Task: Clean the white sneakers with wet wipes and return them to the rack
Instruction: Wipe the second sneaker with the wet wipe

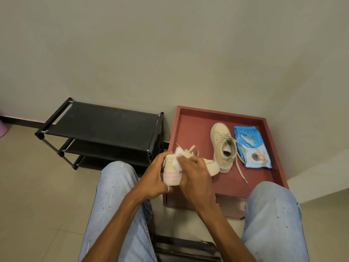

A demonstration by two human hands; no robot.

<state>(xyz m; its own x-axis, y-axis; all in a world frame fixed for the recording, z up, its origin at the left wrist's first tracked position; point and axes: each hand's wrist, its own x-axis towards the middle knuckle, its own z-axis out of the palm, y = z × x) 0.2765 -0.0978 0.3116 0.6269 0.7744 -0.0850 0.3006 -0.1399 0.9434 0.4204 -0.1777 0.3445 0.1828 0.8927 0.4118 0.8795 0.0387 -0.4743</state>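
Currently mid-wipe: your left hand (154, 174) grip clamped on first sneaker (171, 172), right hand (194, 173) grip on wipe (178, 157) against it, over near-left edge of tray (188, 129). Next, probably: turn it, then take second sneaker (221, 142).

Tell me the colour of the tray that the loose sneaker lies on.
The tray is dull red; head view.
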